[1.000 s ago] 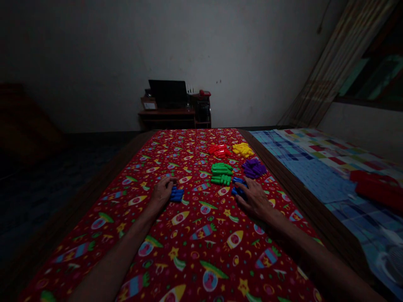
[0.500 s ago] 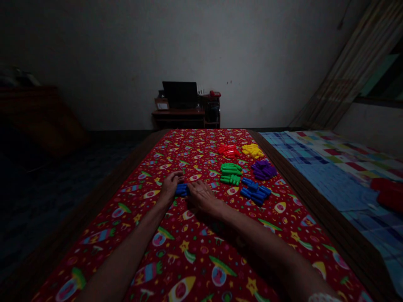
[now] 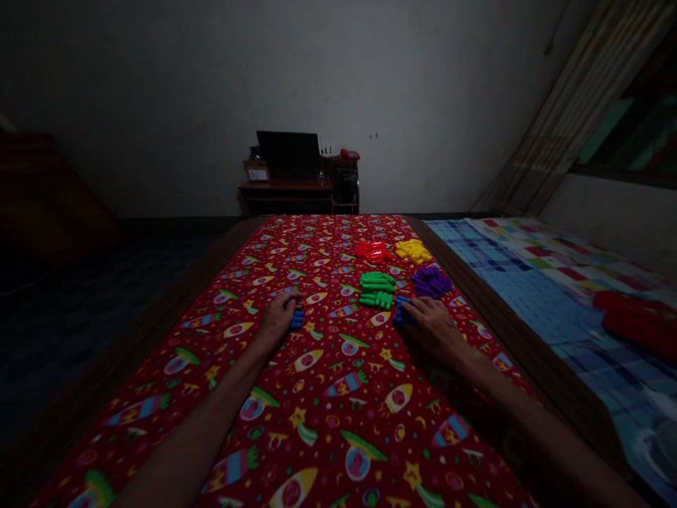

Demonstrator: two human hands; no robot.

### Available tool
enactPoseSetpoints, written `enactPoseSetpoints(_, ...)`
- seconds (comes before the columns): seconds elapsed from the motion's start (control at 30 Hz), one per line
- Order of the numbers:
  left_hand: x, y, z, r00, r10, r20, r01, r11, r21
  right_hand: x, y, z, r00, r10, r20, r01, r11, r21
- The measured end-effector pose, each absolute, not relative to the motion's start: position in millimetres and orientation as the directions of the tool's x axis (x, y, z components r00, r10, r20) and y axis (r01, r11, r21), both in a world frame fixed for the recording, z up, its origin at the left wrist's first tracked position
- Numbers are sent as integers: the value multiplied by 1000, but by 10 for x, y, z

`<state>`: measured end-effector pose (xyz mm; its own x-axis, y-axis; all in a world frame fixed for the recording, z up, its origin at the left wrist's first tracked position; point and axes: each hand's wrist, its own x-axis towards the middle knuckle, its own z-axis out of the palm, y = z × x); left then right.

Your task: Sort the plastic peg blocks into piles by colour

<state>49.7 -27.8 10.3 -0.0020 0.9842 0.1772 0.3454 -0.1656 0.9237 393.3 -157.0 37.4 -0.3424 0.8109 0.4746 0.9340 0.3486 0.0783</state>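
Note:
My left hand point(image 3: 277, 315) rests on the cloth, its fingers curled against a short row of blue plastic sticks point(image 3: 297, 319); the hand covers their left end. Farther right, my right hand point(image 3: 432, 323) has its bent fingers down on a heap of blue plastic sticks point(image 3: 400, 310). Its palm and fingers hide most of that heap. Just beyond it lie purple sticks point(image 3: 431, 281) in a loose pile. Green sticks point(image 3: 377, 282) lie side by side to the left of these. Red sticks point(image 3: 373, 251) and yellow sticks point(image 3: 412, 251) form two more piles farther away.
A red patterned cloth point(image 3: 317, 395) covers the long surface, with brown edges point(image 3: 555, 381) along its sides. On the right is a bed-like area with a blue checked cover point(image 3: 491, 282) and a red bundle point(image 3: 637, 321). A desk with a monitor point(image 3: 289, 154) stands by the far wall.
My right hand has moved right, from the blue row beside my left hand to the blue heap. My left hand stays at the row. The view has shifted slightly.

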Motion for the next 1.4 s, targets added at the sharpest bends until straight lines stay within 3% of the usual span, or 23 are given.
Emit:
enactPoseSetpoints(0.3, 494, -310, 106, -2, 985, 174, 308, -165, 937, 3641, -1593, 435, -355, 751, 557, 884, 463, -61)
enactPoseSetpoints(0.43, 483, -280, 87, -29, 986, 162, 228, -151, 962, 2960, -1484, 521, -515, 742, 428, 772, 619, -145)
enactPoseSetpoints(0.57, 470, -216, 65, -162, 975, 151, 17, -150, 989, 2256, -1284, 528, -593, 740, 318, 714, 665, -219)
enactPoseSetpoints(0.73, 447, -162, 46, -243, 959, 144, -163, -186, 969, 1898, -1047, 500, -664, 724, 189, 695, 690, -201)
enactPoseSetpoints(1.03, 461, -154, 42, -217, 969, 114, -170, -152, 974, 2485, -1170, 396, -594, 686, 420, 672, 710, -209)
enactPoseSetpoints(1.23, 479, -195, 78, -209, 973, 96, -128, -125, 984, 3489, -1376, 708, -339, 758, 557, 810, 536, -237)
enactPoseSetpoints(1.4, 492, -216, 116, -201, 974, 99, -95, -120, 988, 4022, -1565, 535, -231, 815, 532, 895, 392, -212)
